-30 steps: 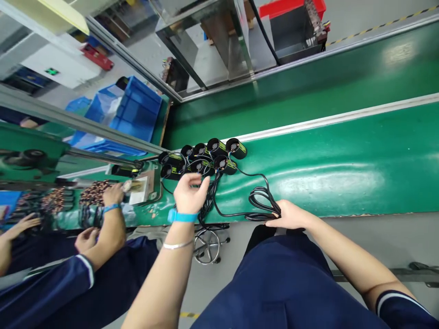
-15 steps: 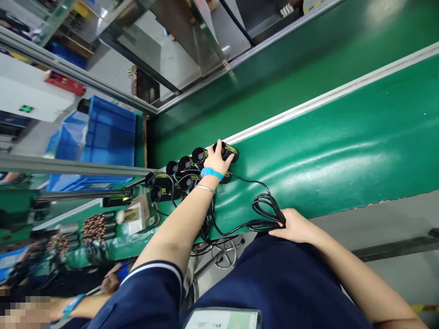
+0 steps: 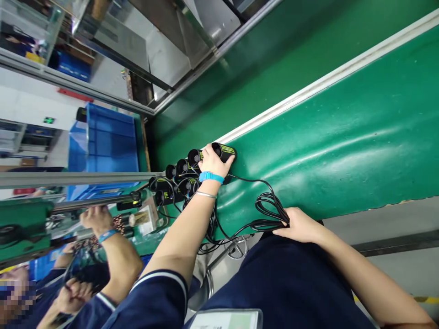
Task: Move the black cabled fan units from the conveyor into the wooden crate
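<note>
My left hand (image 3: pixel 214 162), with a blue wristband, is on a black cylinder (image 3: pixel 227 152) with yellow-green markings, its thumb and fingers curled round the near side. More such black cylinders (image 3: pixel 165 197) stand grouped to its left, with thin cables among them. My right hand (image 3: pixel 297 225) is closed on a looped bundle of black cable (image 3: pixel 269 211) at the bench's near edge. One strand runs from the bundle up toward the cylinder under my left hand.
Green bench (image 3: pixel 329 151) with a white strip (image 3: pixel 308 93) along it. At left are a blue crate (image 3: pixel 111 139), a metal bar (image 3: pixel 78 179), and a press-like machine (image 3: pixel 25 228). A co-worker's hand (image 3: pixel 98 219) is beside the machine; another hand (image 3: pixel 73 294) is lower left.
The view has shifted slightly. A co-worker's arm has come up at the left, its hand now by the machine. My hands keep their holds with little movement.
</note>
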`<action>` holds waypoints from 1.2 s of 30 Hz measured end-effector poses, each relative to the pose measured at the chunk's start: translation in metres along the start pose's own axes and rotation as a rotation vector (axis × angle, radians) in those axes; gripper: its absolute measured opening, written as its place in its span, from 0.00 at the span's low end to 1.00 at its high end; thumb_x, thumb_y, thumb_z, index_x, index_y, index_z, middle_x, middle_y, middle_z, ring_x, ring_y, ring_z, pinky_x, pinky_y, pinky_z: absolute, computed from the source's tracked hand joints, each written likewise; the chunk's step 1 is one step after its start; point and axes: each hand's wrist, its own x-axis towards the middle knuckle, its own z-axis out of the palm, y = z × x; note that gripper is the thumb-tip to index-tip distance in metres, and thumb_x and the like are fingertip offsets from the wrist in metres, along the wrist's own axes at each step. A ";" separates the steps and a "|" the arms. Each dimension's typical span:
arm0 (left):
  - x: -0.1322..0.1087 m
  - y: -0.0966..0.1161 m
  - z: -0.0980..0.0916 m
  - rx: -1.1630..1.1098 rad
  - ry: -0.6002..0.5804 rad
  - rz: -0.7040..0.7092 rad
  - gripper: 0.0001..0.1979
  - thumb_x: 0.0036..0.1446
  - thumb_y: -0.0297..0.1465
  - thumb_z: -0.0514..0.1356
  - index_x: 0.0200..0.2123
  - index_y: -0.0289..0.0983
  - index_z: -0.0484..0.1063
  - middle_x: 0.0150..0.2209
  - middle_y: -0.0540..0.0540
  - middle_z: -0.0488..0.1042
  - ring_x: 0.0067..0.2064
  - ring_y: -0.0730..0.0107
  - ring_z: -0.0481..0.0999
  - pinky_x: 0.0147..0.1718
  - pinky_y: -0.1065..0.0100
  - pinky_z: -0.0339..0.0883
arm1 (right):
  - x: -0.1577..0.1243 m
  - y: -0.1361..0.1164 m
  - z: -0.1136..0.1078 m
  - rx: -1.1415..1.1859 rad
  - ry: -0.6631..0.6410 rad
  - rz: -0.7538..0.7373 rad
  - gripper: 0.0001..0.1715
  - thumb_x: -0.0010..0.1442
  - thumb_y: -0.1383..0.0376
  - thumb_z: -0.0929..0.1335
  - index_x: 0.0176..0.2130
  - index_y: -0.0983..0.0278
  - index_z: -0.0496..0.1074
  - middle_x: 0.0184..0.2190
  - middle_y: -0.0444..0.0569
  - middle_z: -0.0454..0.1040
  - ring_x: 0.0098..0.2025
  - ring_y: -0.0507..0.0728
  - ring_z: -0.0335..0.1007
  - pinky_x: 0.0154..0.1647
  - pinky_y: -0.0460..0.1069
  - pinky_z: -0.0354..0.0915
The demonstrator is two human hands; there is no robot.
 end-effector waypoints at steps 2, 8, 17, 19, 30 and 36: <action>0.002 -0.001 -0.003 -0.021 -0.012 0.001 0.41 0.58 0.51 0.52 0.67 0.35 0.49 0.60 0.30 0.62 0.56 0.42 0.69 0.53 0.45 0.64 | 0.000 0.001 -0.002 -0.003 -0.007 -0.007 0.11 0.50 0.62 0.68 0.25 0.64 0.61 0.23 0.41 0.63 0.28 0.51 0.59 0.29 0.46 0.55; 0.001 -0.007 -0.012 -0.109 -0.019 0.048 0.44 0.54 0.55 0.56 0.66 0.35 0.53 0.59 0.31 0.62 0.58 0.42 0.68 0.54 0.50 0.67 | -0.003 0.002 -0.009 -0.006 0.001 -0.015 0.10 0.50 0.62 0.69 0.26 0.65 0.64 0.24 0.41 0.64 0.28 0.51 0.59 0.30 0.46 0.56; 0.005 -0.003 -0.007 -0.041 -0.092 0.018 0.42 0.56 0.51 0.56 0.69 0.39 0.49 0.59 0.31 0.61 0.52 0.39 0.73 0.50 0.47 0.68 | -0.002 0.004 -0.008 -0.003 -0.029 0.023 0.10 0.49 0.63 0.68 0.25 0.64 0.63 0.23 0.41 0.63 0.27 0.51 0.58 0.28 0.46 0.55; 0.007 -0.006 -0.012 -0.023 -0.140 0.039 0.40 0.58 0.50 0.53 0.69 0.38 0.49 0.59 0.30 0.62 0.53 0.38 0.72 0.51 0.46 0.67 | -0.001 0.006 -0.008 0.009 -0.019 0.022 0.10 0.49 0.63 0.68 0.25 0.64 0.63 0.23 0.41 0.63 0.27 0.51 0.58 0.29 0.46 0.55; 0.010 -0.004 -0.012 -0.109 -0.105 0.021 0.39 0.52 0.46 0.62 0.64 0.39 0.57 0.57 0.34 0.64 0.54 0.44 0.72 0.53 0.49 0.67 | 0.002 0.004 -0.012 0.016 -0.025 0.047 0.15 0.49 0.63 0.68 0.23 0.63 0.57 0.21 0.39 0.58 0.26 0.50 0.53 0.26 0.46 0.51; 0.009 -0.022 -0.020 -0.195 -0.152 0.115 0.55 0.39 0.47 0.70 0.66 0.35 0.50 0.60 0.31 0.61 0.59 0.43 0.67 0.56 0.50 0.65 | 0.002 0.007 -0.011 0.017 -0.017 0.036 0.12 0.49 0.63 0.69 0.24 0.64 0.61 0.22 0.39 0.59 0.26 0.50 0.55 0.26 0.46 0.52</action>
